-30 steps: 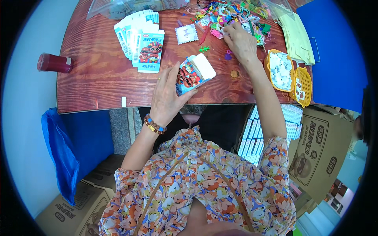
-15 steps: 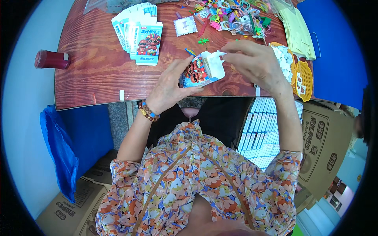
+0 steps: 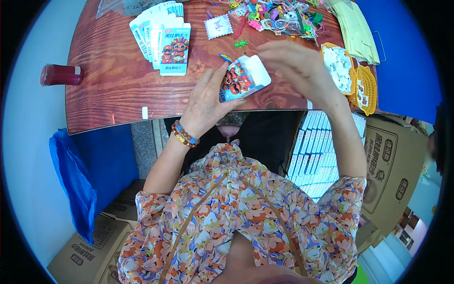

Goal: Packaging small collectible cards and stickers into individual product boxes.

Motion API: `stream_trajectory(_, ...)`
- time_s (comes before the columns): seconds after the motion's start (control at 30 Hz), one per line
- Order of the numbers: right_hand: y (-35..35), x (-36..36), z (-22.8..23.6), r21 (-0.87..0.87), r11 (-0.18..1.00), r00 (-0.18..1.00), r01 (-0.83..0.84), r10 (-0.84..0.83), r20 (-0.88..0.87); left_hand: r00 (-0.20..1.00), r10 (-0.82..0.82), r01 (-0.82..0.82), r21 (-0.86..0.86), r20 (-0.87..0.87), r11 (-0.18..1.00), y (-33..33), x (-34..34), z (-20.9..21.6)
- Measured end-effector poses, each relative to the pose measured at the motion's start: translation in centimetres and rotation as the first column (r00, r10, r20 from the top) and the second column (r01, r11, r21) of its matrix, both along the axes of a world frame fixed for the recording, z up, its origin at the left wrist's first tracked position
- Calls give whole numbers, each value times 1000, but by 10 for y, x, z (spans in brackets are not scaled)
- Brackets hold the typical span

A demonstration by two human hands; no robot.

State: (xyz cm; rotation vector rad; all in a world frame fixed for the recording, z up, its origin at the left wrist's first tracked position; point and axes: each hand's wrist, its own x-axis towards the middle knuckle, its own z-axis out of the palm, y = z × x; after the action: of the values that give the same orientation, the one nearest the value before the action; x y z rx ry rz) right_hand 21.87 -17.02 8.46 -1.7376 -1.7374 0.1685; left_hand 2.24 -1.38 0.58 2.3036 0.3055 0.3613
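Head view: the small printed carton (image 3: 235,84) is tilted over the near part of the wooden table (image 3: 113,71), its white end flap (image 3: 259,71) up, so I judge this one formed but unfinished, with closing left. What lies inside I cannot tell. My left hand (image 3: 204,100) grips it between thumb and fingers. Just beside the flap, my right hand (image 3: 305,71) is blurred, fingers stretched and loosely parted, with nothing visible in it. Beyond, flat cartons (image 3: 175,52) overlap in a stack, not yet opened up, near a heap of colourful trinkets (image 3: 279,20). White packets (image 3: 337,71) fill a yellow basket (image 3: 353,84). Below the table edge, rows of small boxes (image 3: 309,151) look like completed work.
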Motion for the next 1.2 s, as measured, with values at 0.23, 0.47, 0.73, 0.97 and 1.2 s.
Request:
stream_trajectory(0.23, -92, 58, 6, -68, 726, 686, 685, -673, -275, 998, 51, -49, -55, 46, 997, -4, 3, 2)
stream_trajectory(0.47, -123, 91, -22, -404, 577, 650, 710, -758, 60, 995, -85, 89, -88, 55, 992, -35, 25, 9)
stream_trajectory(0.73, -122, 109, -49, -535, 554, 557, 638, -811, -176, 991, -124, 126, -54, 45, 991, -41, 24, 5)
stream_trajectory(0.97, -143, 108, -41, -433, 599, 412, 673, -791, -453, 986, -160, 163, -70, 42, 984, -46, 36, 6)
stream_trajectory(1.2, -108, 49, 9, -337, 787, 522, 516, -601, -605, 986, -145, 129, 174, 83, 976, -61, 64, -2)
